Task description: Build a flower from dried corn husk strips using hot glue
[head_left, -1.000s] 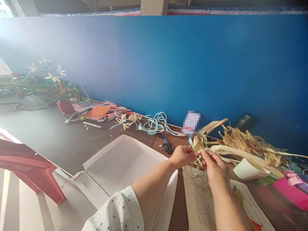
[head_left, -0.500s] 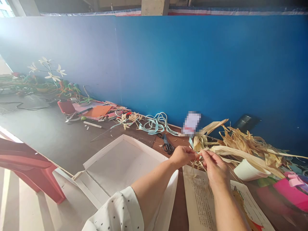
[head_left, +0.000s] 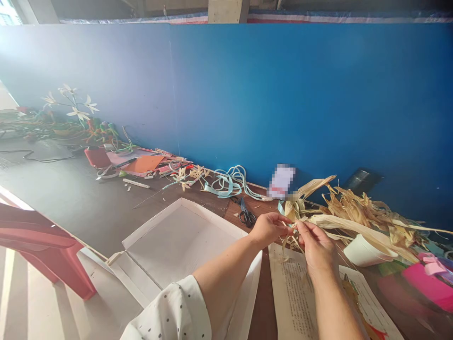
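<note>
My left hand and my right hand meet fingertip to fingertip above the table's right half. Both are closed in a pinch on a small bunch of dried corn husk strips, whose thin pale ends hang below the fingers. A bit of light blue ribbon shows just behind the fingertips; whether it joins the bunch I cannot tell. Black-handled scissors lie left of my left hand. Beyond my right hand spreads a heap of dried corn husks.
An open white box lid lies at left, beside printed sheets. A tipped pale cup and a pink item are at right. Blue cord, husk flowers and a phone-like object line the blue wall.
The fingers of my left hand have shifted slightly, with the index finger a little straighter above the bunch. My right hand stays almost where it was.
</note>
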Available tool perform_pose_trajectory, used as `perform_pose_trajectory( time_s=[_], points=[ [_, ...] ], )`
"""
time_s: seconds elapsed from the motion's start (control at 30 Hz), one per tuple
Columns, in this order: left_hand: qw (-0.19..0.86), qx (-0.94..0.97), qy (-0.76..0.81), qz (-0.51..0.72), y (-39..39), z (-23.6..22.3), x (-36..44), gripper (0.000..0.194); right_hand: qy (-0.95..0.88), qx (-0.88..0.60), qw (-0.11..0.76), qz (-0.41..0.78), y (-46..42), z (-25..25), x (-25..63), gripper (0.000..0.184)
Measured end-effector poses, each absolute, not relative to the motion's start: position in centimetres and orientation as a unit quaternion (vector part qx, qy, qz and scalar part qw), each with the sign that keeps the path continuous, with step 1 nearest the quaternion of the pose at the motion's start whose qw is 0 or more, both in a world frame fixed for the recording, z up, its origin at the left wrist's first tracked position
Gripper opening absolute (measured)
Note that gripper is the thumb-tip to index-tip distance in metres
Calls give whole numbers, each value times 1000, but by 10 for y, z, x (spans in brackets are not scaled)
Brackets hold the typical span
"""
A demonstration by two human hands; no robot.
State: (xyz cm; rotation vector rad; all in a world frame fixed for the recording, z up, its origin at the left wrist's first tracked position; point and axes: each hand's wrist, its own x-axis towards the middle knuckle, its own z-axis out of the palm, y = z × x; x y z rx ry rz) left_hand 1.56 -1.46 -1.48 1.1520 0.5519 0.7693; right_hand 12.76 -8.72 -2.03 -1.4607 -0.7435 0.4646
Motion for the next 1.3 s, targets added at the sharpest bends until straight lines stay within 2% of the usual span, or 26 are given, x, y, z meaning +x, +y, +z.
perform_pose_trajectory(
  time_s=[0.23, 0.53, 0.8, 1.3],
  points=[
    [728, 524, 252, 364, -17, -14, 15, 40, -312, -647, 663, 213, -87, -20, 128, 43],
    [755, 508, 239, 340, -16, -14, 13, 48, -271, -596, 709, 263, -86, -13, 122, 41],
    [765, 511, 233, 316, -15, -16, 12, 49, -276, -584, 710, 280, -86, -16, 127, 36],
    [783, 489, 222, 314, -15, -13, 10, 49, -265, -582, 713, 288, -86, -15, 126, 38]
  ],
)
